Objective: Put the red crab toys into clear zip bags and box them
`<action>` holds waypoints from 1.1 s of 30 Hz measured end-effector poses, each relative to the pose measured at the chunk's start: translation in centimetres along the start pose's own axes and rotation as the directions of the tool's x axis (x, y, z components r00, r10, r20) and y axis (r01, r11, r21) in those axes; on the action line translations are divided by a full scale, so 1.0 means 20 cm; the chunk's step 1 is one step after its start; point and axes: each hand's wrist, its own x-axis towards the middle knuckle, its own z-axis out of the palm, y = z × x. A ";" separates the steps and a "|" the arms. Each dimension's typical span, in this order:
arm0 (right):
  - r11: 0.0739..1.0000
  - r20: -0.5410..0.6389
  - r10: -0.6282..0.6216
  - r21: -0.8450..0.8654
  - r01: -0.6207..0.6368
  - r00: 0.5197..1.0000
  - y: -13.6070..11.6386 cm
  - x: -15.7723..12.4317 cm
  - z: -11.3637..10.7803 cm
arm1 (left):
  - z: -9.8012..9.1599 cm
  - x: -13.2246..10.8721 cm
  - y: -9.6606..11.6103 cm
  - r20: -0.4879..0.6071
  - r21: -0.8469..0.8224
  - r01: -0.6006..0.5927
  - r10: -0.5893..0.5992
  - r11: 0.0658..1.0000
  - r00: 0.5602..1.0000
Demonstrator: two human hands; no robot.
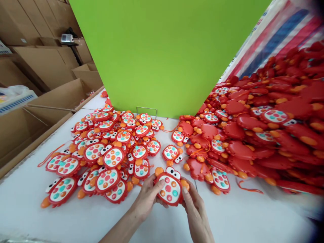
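Note:
Between my two hands is a red crab-shaped toy (173,189), its face up, with white eyes, orange claws and a white panel of coloured round buttons. My left hand (149,193) grips its left side, thumb resting on the panel's edge. On the other side, my right hand (193,202) holds it near the right orange claw, thumb in front. Just beyond the held toy, another crab toy (170,153) lies face up on the white table (157,219). Fingers under the held toy are partly hidden.
Many similar crab toys (106,179) are spread on the left. A much larger heap (245,148) rises on the right, mostly backs up. A tall green board (162,57) stands behind, with a wire stand (146,108) at its foot. Open cardboard boxes (58,92) line the left.

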 end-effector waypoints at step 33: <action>0.999 -0.027 -0.040 -0.019 0.039 0.999 -0.01 0.02 0.08 | -0.03 -0.02 -0.04 -0.086 0.133 0.025 -0.013 0.991 0.996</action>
